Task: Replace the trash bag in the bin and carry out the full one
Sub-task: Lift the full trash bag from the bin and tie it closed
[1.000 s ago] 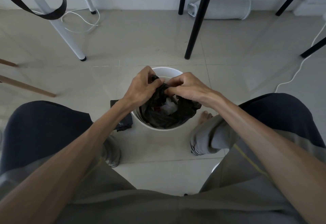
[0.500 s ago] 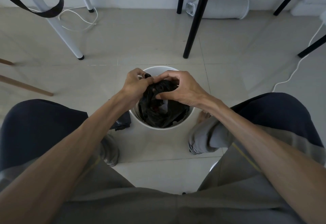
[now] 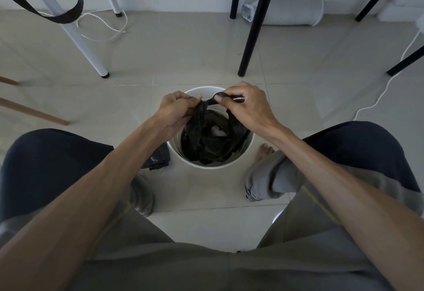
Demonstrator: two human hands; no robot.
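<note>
Over the white bin (image 3: 249,147) now, and both hands are at work on the black trash bag (image 3: 206,144). The left hand (image 3: 175,113) hangs above the bin's near-left rim, fingers curled tight round a gathered strip of the bag's top edge. The right hand (image 3: 246,107) sits above the bin's far-right rim, thumb and forefinger pinching the other twisted end of the plastic, the remaining fingers bent over it. Between the two hands the black film runs as a short taut band across the bin's mouth.

The bag itself sits down inside the bin, crumpled and dark, its sides pulled away from the white wall, with something pale showing through the opening in the middle.

Just beside the bin, on its left and touching or nearly touching its base, lies a folded piece of dark plastic (image 3: 158,160) on the tiled floor, partly hidden by the left forearm. To the bin's right a bare foot (image 3: 263,150) rests on the tiles. Beyond the bin stands a black leg (image 3: 254,31) of some furniture, and farther left a white leg (image 3: 78,36), with a white cable (image 3: 103,29) looped near it.
</note>
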